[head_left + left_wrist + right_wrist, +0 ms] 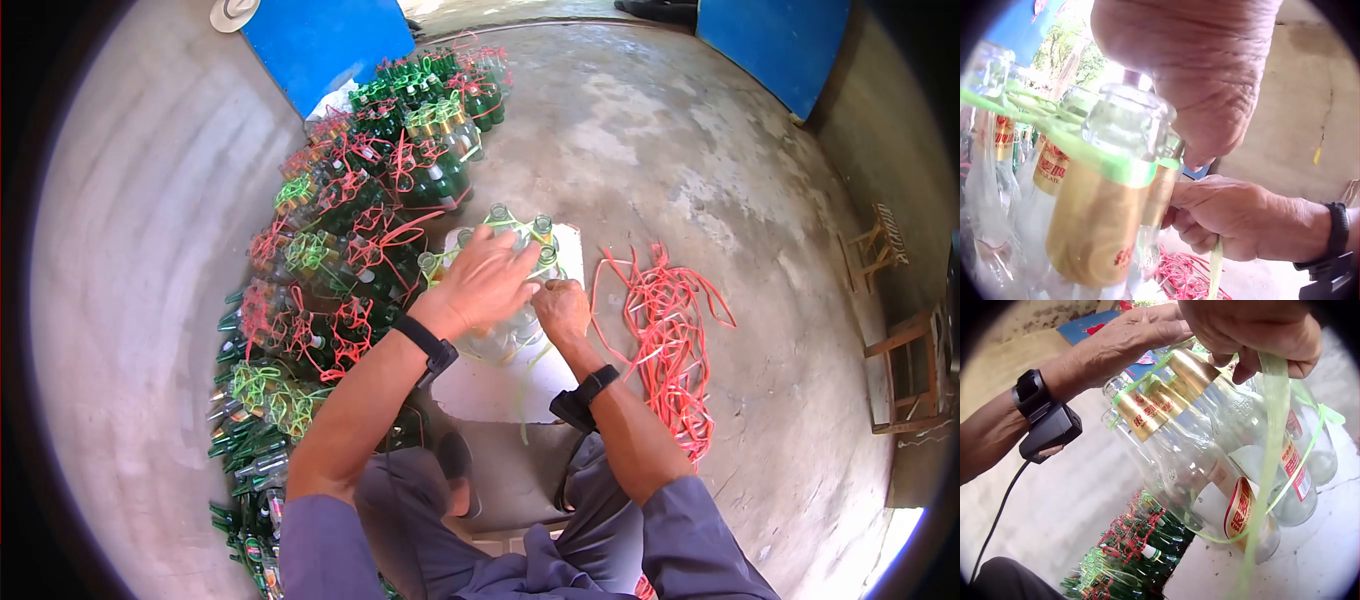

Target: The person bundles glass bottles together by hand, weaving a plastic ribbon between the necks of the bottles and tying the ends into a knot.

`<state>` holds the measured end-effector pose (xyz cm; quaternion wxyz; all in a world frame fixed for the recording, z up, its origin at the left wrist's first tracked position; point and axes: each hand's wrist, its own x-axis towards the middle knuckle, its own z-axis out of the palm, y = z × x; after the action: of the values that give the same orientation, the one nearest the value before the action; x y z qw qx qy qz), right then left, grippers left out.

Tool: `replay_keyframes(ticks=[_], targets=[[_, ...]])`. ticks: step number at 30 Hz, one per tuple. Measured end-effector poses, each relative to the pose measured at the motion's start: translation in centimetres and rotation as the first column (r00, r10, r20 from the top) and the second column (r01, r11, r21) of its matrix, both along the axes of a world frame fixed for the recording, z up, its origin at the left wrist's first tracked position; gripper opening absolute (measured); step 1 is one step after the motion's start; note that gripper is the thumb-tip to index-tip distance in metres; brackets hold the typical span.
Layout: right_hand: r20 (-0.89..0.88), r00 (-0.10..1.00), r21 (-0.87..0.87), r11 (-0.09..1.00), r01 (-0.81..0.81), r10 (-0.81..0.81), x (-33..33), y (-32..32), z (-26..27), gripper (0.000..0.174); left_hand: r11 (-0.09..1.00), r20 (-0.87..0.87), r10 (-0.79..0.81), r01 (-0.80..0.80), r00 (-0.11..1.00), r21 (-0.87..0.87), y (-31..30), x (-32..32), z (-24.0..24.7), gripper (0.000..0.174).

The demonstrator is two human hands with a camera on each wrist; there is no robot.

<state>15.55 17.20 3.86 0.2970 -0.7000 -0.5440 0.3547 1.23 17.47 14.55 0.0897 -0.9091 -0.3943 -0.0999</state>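
Observation:
A cluster of clear glass bottles (1179, 456) with gold neck foil stands upright on a white board (470, 390). Green plastic strap (1029, 112) winds from neck to neck, and another loop of it circles the bottles lower down. My right hand (563, 306), at the near right side of the necks, has its fingers curled round a strap end (1272, 425) that hangs down past the bottles. Over the bottle tops lies my left hand (485, 275), fingers extended toward the right hand. In the right wrist view its fingertips are hidden behind the right hand.
Many strapped bundles of green and clear bottles (350, 240) crowd the left side along the wall. A heap of red strap (668, 340) lies on the floor to the right. Wooden stools (905, 370) stand by the right wall, and blue door panels (775, 50) are at the back.

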Motion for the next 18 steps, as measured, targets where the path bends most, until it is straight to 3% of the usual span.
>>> replay_keyframes(ticks=[6, 7, 8, 10, 14, 16, 18], targets=[[-0.159, 0.986, 0.029, 0.998, -0.050, 0.055, 0.4, -0.2, 0.7, 0.051, 0.997, -0.037, 0.014, -0.017, 0.999, -0.070, 0.5, -1.6, 2.6, 0.041], [-0.203, 0.976, 0.043, 0.997, -0.070, 0.077, 0.4, -0.2, 0.6, 0.052, 0.995, 0.075, -0.008, 0.015, 0.997, -0.102, 0.7, -2.1, 2.4, 0.031], [-0.203, 0.976, 0.043, 0.997, -0.070, 0.078, 0.5, -0.2, 0.6, 0.052, 0.995, 0.075, -0.007, 0.015, 0.997, -0.102, 1.0, -2.6, 2.4, 0.031], [-0.198, 0.972, 0.080, 0.991, -0.112, 0.126, 0.7, -0.2, 0.9, 0.034, 0.984, 0.092, 0.045, -0.028, 0.995, -0.178, 1.3, -3.5, 2.9, 0.018], [-0.305, 0.939, 0.166, 0.980, -0.114, 0.161, 0.6, -0.3, 0.9, 0.032, 0.960, 0.001, 0.103, -0.099, 0.995, -0.262, 1.9, -5.0, 3.5, 0.011], [-0.390, 0.897, 0.332, 0.940, -0.074, 0.209, 0.2, -0.5, 0.9, 0.029, 0.923, 0.097, 0.146, -0.100, 0.985, -0.372, 2.5, -5.4, 3.6, 0.009], [-0.369, 0.904, 0.267, 0.957, -0.118, 0.214, 0.7, -1.0, 2.2, 0.028, 0.951, 0.075, 0.100, -0.073, 0.992, -0.299, 3.1, -5.4, 3.5, 0.009]])
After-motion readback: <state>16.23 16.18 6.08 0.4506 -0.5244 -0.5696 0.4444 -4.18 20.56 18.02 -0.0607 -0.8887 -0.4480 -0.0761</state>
